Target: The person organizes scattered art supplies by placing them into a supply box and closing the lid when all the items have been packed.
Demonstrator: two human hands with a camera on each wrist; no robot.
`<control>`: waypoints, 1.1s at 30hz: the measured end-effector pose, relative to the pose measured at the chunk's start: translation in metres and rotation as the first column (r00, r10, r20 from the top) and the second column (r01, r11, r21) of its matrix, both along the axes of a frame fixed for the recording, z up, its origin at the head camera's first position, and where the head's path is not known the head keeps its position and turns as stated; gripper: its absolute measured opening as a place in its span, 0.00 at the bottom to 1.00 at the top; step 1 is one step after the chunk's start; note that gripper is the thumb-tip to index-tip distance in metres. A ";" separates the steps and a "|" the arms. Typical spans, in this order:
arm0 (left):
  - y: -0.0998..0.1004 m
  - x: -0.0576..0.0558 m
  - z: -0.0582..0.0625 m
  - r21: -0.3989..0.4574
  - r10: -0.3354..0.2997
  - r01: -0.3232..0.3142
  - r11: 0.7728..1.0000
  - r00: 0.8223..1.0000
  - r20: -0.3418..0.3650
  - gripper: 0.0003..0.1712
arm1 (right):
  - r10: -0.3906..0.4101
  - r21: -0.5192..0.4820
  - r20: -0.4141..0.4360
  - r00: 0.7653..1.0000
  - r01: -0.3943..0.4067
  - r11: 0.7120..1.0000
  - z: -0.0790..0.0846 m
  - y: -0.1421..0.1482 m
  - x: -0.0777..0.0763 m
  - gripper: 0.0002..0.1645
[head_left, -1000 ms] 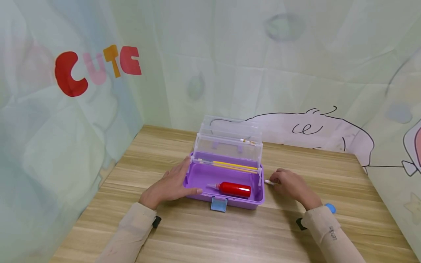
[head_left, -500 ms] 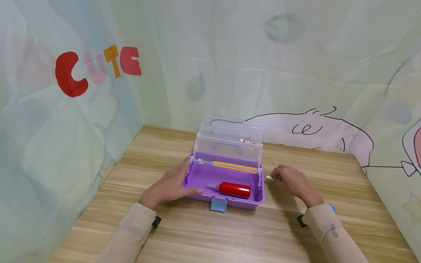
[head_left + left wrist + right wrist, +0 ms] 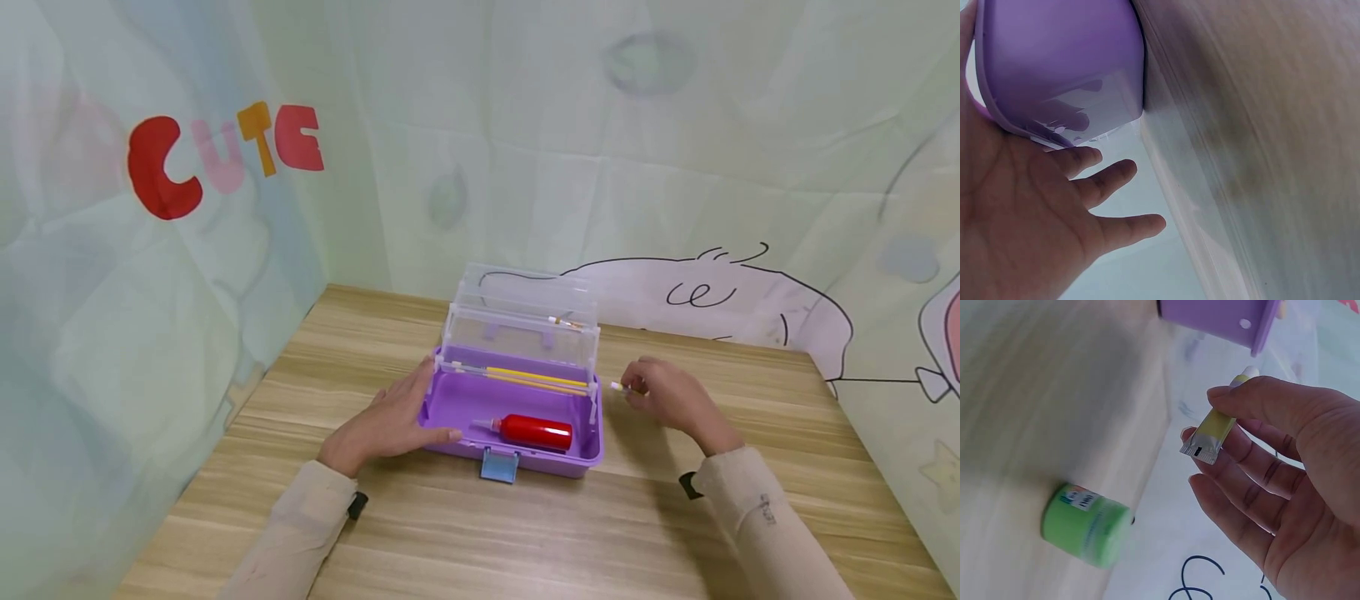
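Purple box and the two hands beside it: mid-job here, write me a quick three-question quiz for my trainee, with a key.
1. What is the right hand pinching?
2. True or false: the red bottle lies on its side inside the purple box.
3. Where is the box's blue latch? A: on the front; B: on the left end; C: on the back.

Key: 1. a small yellow tube with a white cap; 2. true; 3. A.

the purple box [image 3: 467,408] stood open, clear lid [image 3: 525,287] raised; the white-capped yellow tube [image 3: 1215,427] was held near the box's right end.
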State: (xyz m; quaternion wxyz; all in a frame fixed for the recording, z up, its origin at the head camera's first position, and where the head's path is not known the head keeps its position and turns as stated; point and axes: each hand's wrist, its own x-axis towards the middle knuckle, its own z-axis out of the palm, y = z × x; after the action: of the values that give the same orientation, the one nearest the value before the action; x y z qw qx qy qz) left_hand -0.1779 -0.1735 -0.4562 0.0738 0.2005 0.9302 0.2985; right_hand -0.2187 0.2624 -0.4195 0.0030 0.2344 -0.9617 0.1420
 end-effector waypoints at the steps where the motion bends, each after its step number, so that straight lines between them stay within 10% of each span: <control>1: 0.000 0.000 0.000 -0.003 0.001 -0.001 1.000 1.000 0.002 0.70 | -0.002 -0.002 0.006 1.000 0.002 1.000 0.002 0.000 -0.001 0.06; 33: 0.000 -0.002 -0.001 -0.014 0.006 -0.005 1.000 1.000 0.017 0.70 | -0.009 -0.057 0.041 0.999 0.011 0.998 0.055 -0.022 -0.033 0.07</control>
State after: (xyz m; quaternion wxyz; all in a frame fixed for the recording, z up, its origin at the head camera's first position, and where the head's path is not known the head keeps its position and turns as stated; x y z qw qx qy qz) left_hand -0.1795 -0.1739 -0.4573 0.0824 0.1948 0.9322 0.2938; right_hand -0.2518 0.2407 -0.3644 -0.0093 0.2265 -0.9582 0.1743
